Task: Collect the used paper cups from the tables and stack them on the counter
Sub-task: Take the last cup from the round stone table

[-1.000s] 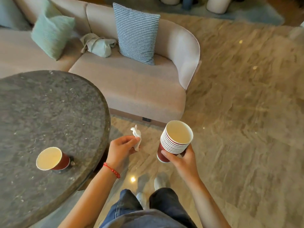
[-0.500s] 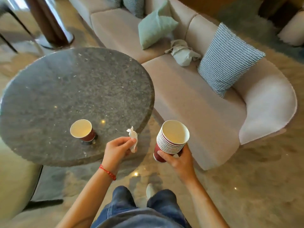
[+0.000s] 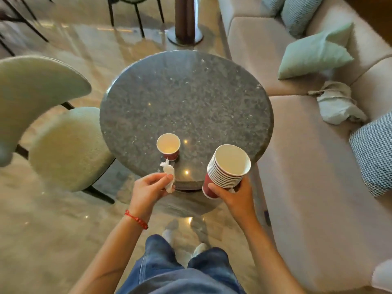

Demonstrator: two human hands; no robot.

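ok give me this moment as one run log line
left hand: pinches crumpled tissue | right hand: holds paper cup stack | single paper cup: upright on round stone table, uncollected

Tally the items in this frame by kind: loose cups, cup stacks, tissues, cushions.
Loose paper cup on the table: 1
Cup stack, in right hand: 1
Crumpled tissue, in left hand: 1
Cushions on sofa: 4
Total: 7

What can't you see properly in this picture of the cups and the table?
- Head view: the cups inside the stack show only rims; the outer cup hides them.
- The bottom of the single cup on the table is dim, so any leftover drink is unclear.
- The left hand covers part of the crumpled tissue.
- The right hand hides the stack's far side.
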